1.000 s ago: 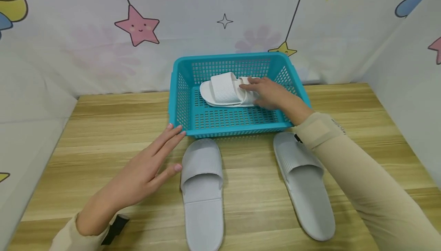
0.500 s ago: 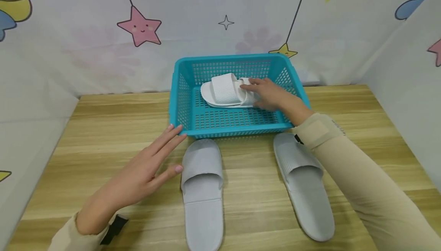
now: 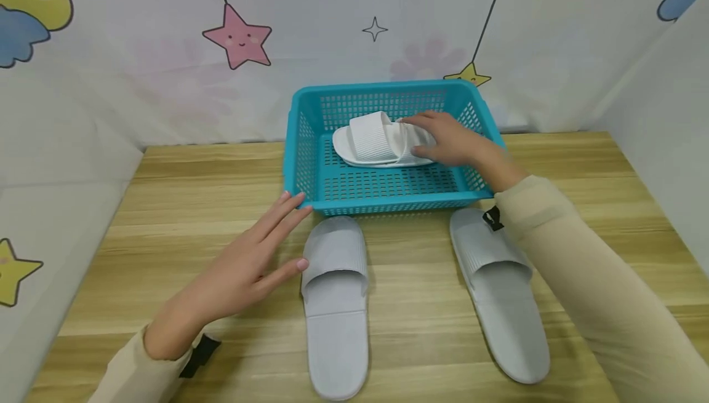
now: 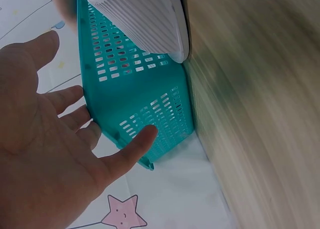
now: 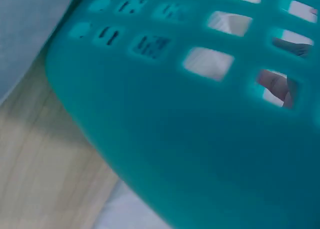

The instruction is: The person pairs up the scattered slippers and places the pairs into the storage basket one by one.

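Observation:
A pair of white slippers (image 3: 372,138), one partly over the other, lies on its side inside a turquoise basket (image 3: 388,200). My right hand (image 3: 451,138) reaches over the basket's right front corner, thumb and fingers spread about the right end of the slippers; firm contact cannot be told. My left hand (image 3: 238,274) has its fingers extended, fingertips at the basket's front left corner. In the left wrist view this hand (image 4: 55,154) is spread beside the basket wall (image 4: 145,114). The right wrist view shows the basket wall (image 5: 200,139), with parts of fingers visible through its holes.
Two grey slippers lie on the wooden table in front of the basket, one at left (image 3: 336,304) and one at right (image 3: 501,298), partly beneath the right sleeve (image 3: 587,280). A printed cloth (image 3: 321,52) stands behind the basket, with white sides at left and right.
My right hand has shifted slightly up and right over the white slippers, so its thumb and more of the slippers show. The slippers stay put in the basket. The head view has turned slightly.

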`<action>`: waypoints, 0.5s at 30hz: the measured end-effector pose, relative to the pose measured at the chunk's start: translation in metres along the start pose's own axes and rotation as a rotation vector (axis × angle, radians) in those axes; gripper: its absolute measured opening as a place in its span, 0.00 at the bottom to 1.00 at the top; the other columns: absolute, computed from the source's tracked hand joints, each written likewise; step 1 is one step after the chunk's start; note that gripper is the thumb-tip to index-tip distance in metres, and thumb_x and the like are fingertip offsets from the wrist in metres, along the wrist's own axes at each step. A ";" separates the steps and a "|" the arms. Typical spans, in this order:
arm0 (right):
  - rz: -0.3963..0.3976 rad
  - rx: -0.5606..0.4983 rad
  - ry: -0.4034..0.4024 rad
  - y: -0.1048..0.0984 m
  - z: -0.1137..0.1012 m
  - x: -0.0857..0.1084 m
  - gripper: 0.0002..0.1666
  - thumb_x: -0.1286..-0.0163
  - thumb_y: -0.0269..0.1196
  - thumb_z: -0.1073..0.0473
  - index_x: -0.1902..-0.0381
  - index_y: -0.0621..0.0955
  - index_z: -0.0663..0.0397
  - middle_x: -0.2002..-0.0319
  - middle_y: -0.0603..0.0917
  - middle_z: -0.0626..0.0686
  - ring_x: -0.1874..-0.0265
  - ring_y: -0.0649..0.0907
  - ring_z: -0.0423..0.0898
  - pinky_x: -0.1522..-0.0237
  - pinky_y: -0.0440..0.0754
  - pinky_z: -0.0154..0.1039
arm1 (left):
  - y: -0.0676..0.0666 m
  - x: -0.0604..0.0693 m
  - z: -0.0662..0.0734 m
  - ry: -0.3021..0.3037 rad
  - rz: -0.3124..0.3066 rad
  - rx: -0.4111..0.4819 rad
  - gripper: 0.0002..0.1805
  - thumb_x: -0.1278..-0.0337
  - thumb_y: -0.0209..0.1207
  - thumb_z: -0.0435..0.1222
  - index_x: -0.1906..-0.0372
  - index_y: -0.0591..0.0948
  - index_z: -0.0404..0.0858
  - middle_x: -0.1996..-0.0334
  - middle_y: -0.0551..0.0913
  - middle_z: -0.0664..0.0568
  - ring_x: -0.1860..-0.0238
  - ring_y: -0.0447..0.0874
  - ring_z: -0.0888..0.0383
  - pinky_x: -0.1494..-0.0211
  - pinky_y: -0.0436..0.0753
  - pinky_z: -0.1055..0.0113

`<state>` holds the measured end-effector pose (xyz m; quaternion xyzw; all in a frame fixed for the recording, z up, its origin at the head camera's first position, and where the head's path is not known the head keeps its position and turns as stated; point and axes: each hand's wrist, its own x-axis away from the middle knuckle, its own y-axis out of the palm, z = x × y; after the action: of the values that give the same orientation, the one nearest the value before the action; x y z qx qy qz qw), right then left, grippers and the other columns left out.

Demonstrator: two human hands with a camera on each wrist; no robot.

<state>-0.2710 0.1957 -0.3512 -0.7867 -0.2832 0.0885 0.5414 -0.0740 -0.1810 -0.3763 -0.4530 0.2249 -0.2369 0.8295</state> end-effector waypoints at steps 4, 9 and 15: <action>0.045 -0.020 -0.037 -0.008 -0.003 0.015 0.35 0.18 0.59 0.55 0.19 0.66 0.61 0.20 0.63 0.67 0.19 0.59 0.68 0.22 0.59 0.68 | 0.001 -0.001 -0.001 0.009 0.004 0.000 0.44 0.25 0.64 0.42 0.13 0.55 0.47 0.13 0.49 0.50 0.13 0.41 0.47 0.22 0.66 0.36; 0.109 -0.072 -0.137 -0.018 -0.009 0.041 0.31 0.15 0.57 0.53 0.21 0.70 0.58 0.22 0.68 0.63 0.22 0.65 0.63 0.28 0.69 0.67 | 0.000 -0.001 -0.001 0.015 0.002 0.005 0.44 0.24 0.64 0.41 0.13 0.55 0.47 0.13 0.50 0.50 0.13 0.41 0.46 0.22 0.65 0.36; 0.141 -0.073 -0.212 -0.017 -0.014 0.069 0.27 0.16 0.57 0.56 0.24 0.74 0.58 0.24 0.71 0.61 0.23 0.67 0.62 0.27 0.67 0.65 | 0.001 -0.001 -0.002 0.033 -0.002 -0.007 0.45 0.25 0.65 0.41 0.13 0.54 0.46 0.13 0.50 0.50 0.13 0.42 0.45 0.22 0.66 0.37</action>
<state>-0.2141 0.2258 -0.3183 -0.8100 -0.2858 0.1985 0.4721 -0.0759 -0.1813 -0.3778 -0.4520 0.2388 -0.2443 0.8240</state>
